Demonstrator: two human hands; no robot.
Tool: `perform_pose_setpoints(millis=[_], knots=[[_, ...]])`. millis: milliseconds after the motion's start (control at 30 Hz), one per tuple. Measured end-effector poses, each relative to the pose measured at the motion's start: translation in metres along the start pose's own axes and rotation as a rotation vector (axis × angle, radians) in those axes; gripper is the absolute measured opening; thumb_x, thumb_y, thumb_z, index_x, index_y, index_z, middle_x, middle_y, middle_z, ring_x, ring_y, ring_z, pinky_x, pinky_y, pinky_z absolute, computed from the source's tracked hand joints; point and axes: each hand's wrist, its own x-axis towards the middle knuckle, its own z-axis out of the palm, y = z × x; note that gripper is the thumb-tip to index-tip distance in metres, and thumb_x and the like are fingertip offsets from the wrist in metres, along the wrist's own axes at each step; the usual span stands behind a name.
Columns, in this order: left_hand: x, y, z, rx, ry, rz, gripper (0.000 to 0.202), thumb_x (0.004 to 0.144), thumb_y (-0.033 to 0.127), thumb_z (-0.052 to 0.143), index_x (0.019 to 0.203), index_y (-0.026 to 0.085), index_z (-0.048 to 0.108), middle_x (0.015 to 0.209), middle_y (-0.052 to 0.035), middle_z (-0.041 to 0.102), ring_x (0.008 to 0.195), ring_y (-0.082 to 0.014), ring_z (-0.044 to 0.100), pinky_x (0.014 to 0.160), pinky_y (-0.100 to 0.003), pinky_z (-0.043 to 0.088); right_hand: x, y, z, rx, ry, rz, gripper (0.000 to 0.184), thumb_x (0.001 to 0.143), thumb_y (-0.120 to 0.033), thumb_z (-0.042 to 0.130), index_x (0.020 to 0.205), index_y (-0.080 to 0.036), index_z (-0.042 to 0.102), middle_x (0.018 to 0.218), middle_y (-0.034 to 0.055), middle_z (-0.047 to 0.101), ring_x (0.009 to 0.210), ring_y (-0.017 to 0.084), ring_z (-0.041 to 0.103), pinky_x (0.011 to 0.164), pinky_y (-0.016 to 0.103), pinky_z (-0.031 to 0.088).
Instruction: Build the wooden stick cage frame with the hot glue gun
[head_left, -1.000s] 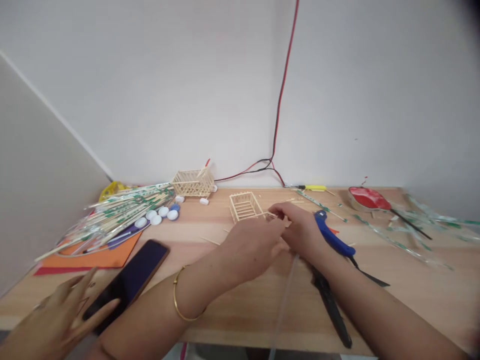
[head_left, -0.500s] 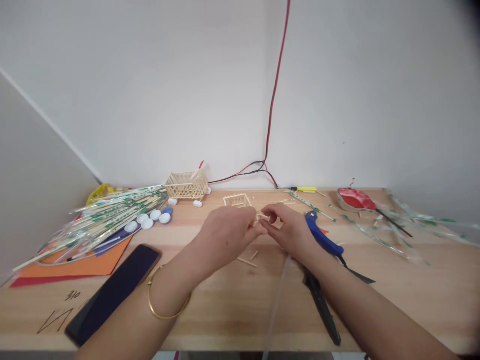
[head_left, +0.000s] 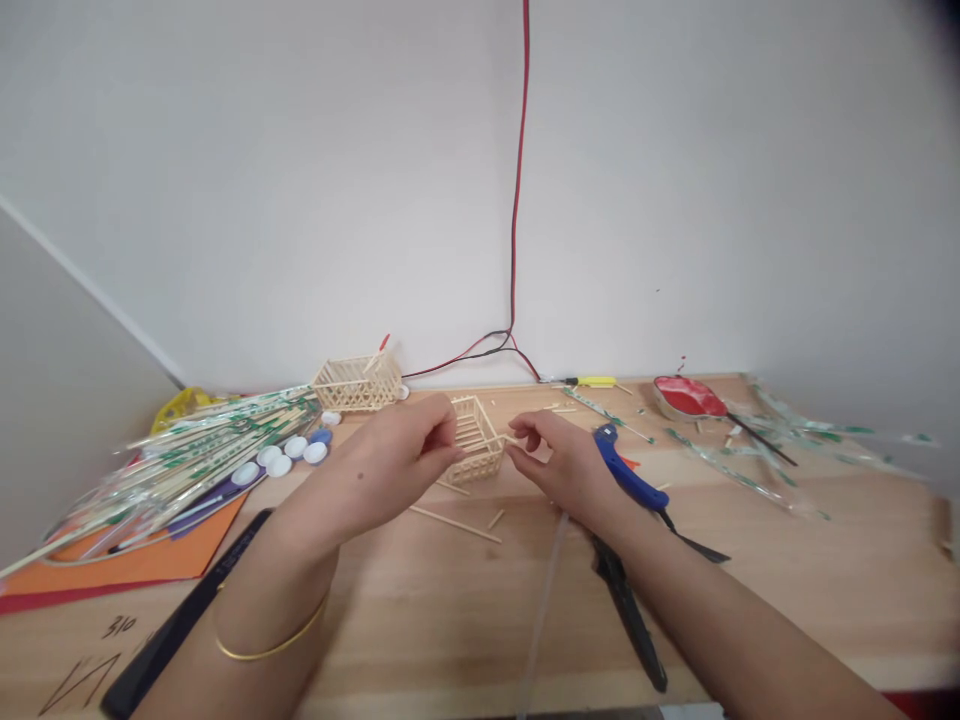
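A small open crate built of thin wooden sticks [head_left: 474, 470] stands on the table between my hands. My left hand [head_left: 390, 455] has its thumb and index finger closed at the crate's left side, partly hiding that end. At the crate's right side, my right hand [head_left: 559, 460] pinches a short thin wooden stick [head_left: 504, 438] between thumb and fingertips. The stick's inner end reaches the crate's right edge; whether it is fixed there I cannot tell. Loose stick pieces [head_left: 457, 524] lie in front of the crate.
Behind my left hand stands a larger stick cart [head_left: 358, 384]. Wrapped sticks [head_left: 225, 435], white caps [head_left: 279, 465] and a dark phone [head_left: 187, 610] lie left. A blue-handled tool [head_left: 634, 482], black-handled tool [head_left: 630, 615] and red-filled dish [head_left: 688, 397] are right.
My left hand has moved left, away from my right fingertips, and more of the small crate now shows between the hands. The view has shifted slightly to the right.
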Motion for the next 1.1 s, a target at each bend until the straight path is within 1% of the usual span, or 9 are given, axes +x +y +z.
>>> perform_pose_setpoints(millis=[167, 300, 400, 533, 600, 700, 767, 900, 1100], knots=[[-0.004, 0.004, -0.004, -0.144, 0.059, 0.015, 0.012, 0.079, 0.028, 0.052, 0.071, 0.019, 0.049, 0.063, 0.0036, 0.053, 0.058, -0.0104, 0.045, 0.054, -0.022, 0.033, 0.0, -0.016, -0.026, 0.009, 0.059, 0.009, 0.034, 0.075, -0.028, 0.065, 0.106, -0.02, 0.054, 0.079, 0.0015, 0.056, 0.071, 0.015, 0.054, 0.067, 0.029, 0.045], [-0.008, 0.008, -0.007, -0.246, 0.075, 0.028, 0.012, 0.079, 0.028, 0.053, 0.073, 0.018, 0.05, 0.066, 0.0023, 0.055, 0.06, -0.0103, 0.047, 0.056, -0.022, 0.036, -0.001, -0.047, -0.056, 0.053, 0.116, -0.056, 0.028, 0.078, -0.028, 0.062, 0.104, -0.021, 0.056, 0.074, 0.0, 0.052, 0.068, 0.014, 0.052, 0.066, 0.028, 0.044], [-0.009, 0.013, -0.007, -0.292, 0.056, 0.029, 0.014, 0.081, 0.029, 0.053, 0.074, 0.018, 0.049, 0.067, 0.0026, 0.054, 0.06, -0.0101, 0.048, 0.057, -0.022, 0.037, -0.001, -0.071, -0.059, 0.14, -0.009, -0.083, 0.03, 0.079, -0.025, 0.061, 0.108, -0.022, 0.055, 0.078, 0.0, 0.055, 0.065, 0.012, 0.051, 0.064, 0.026, 0.043], [-0.01, 0.023, -0.006, -0.361, -0.013, 0.025, 0.015, 0.083, 0.032, 0.052, 0.076, 0.019, 0.049, 0.067, 0.0031, 0.055, 0.061, -0.01, 0.049, 0.056, -0.022, 0.037, 0.001, -0.09, -0.035, 0.287, -0.217, -0.031, 0.03, 0.082, -0.021, 0.056, 0.112, -0.022, 0.054, 0.075, -0.0028, 0.058, 0.055, 0.008, 0.047, 0.055, 0.021, 0.039], [-0.014, 0.025, -0.005, -0.377, -0.011, 0.029, 0.014, 0.082, 0.031, 0.053, 0.076, 0.019, 0.049, 0.068, 0.003, 0.056, 0.062, -0.0102, 0.05, 0.056, -0.021, 0.037, 0.0, -0.093, -0.021, 0.296, -0.228, -0.025, 0.013, 0.085, -0.019, 0.051, 0.093, -0.02, 0.061, 0.068, -0.003, 0.057, 0.055, 0.008, 0.048, 0.053, 0.021, 0.036], [-0.023, 0.021, -0.006, -0.381, 0.04, 0.029, 0.016, 0.082, 0.032, 0.054, 0.075, 0.018, 0.051, 0.066, 0.0031, 0.057, 0.063, -0.0103, 0.051, 0.058, -0.022, 0.038, -0.009, -0.094, -0.015, 0.304, -0.233, -0.055, 0.015, 0.084, -0.017, 0.052, 0.079, -0.018, 0.066, 0.069, -0.0006, 0.061, 0.065, 0.01, 0.053, 0.061, 0.022, 0.039], [-0.031, 0.015, -0.007, -0.363, 0.079, 0.005, 0.019, 0.083, 0.035, 0.054, 0.073, 0.018, 0.052, 0.063, 0.0035, 0.056, 0.06, -0.01, 0.049, 0.057, -0.022, 0.037, -0.019, -0.094, -0.02, 0.333, -0.283, -0.021, 0.012, 0.082, -0.017, 0.057, 0.081, -0.019, 0.069, 0.073, 0.0003, 0.064, 0.069, 0.011, 0.056, 0.065, 0.023, 0.04], [-0.044, 0.002, -0.001, -0.277, 0.16, -0.061, 0.031, 0.083, 0.041, 0.051, 0.062, 0.017, 0.05, 0.055, 0.0039, 0.05, 0.054, -0.0095, 0.043, 0.054, -0.022, 0.033, -0.039, -0.089, -0.038, 0.428, -0.377, 0.219, 0.011, 0.078, -0.027, 0.064, 0.077, -0.017, 0.07, 0.073, 0.002, 0.066, 0.065, 0.012, 0.055, 0.058, 0.022, 0.039], [-0.046, -0.022, 0.029, -0.023, 0.367, -0.136, 0.037, 0.08, 0.041, 0.054, 0.058, 0.019, 0.034, 0.054, 0.0052, 0.038, 0.053, -0.0106, 0.038, 0.052, -0.024, 0.03, -0.05, -0.068, -0.055, 0.503, -0.414, 0.38, 0.025, 0.075, -0.039, 0.066, 0.072, -0.015, 0.064, 0.059, -0.0003, 0.059, 0.055, 0.01, 0.051, 0.051, 0.021, 0.037]])
